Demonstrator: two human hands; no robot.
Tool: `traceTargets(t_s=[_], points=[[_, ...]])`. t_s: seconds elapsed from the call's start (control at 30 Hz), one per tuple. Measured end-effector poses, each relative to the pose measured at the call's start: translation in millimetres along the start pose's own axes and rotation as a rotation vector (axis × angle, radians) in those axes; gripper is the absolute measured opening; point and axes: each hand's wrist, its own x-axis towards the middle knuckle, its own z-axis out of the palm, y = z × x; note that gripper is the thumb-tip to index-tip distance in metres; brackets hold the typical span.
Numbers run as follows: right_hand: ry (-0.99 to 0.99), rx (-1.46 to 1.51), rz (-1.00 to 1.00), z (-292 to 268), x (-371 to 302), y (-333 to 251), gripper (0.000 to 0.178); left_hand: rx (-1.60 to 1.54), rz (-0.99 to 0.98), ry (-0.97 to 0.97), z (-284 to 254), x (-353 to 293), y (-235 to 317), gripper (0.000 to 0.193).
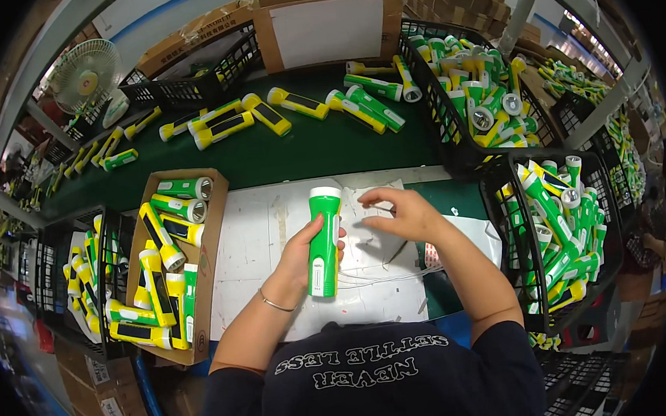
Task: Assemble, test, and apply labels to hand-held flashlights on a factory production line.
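My left hand (pixel 298 254) is closed round a green flashlight (pixel 323 243) with a white head, held upright above the white work surface (pixel 248 247). A thin bracelet sits on the left wrist. To its right hovers my right hand (pixel 402 213), empty, with thumb and fingers bent but apart, not touching the flashlight. Behind and beneath the right hand lies a crumpled whitish sheet (pixel 366 244), partly hidden by the fingers. Thin white cords (pixel 379 276) run across the surface below it.
At left, a cardboard box (pixel 213 265) holds several green and yellow flashlights, beside a black crate (pixel 51 282). Black crates of flashlights stand at right (pixel 512 300) and back right (pixel 451 136). More flashlights lie along the green belt (pixel 307 152). A cardboard box (pixel 394 21) stands behind it.
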Motion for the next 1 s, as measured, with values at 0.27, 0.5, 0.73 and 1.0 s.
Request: traceTargets(t_s=[0.27,0.5,0.73,1.0], points=[[-0.054,-0.083,0.073,23,-30,-7,0.033,-0.018,0.008,0.09,6,0,-8,0.033],[0.164,-0.381,-0.215,40,-45,-32,0.012,0.092,0.133,0.089,18,-2,-9,0.03],[0.196,-0.677,-0.52,58,-38,-35,0.014,0.358,0.286,0.09,24,-9,-17,0.031],[-0.177,-0.408,-0.738,81,-72,-34,0.021,0.383,0.443,0.201,9,-9,-5,0.045]])
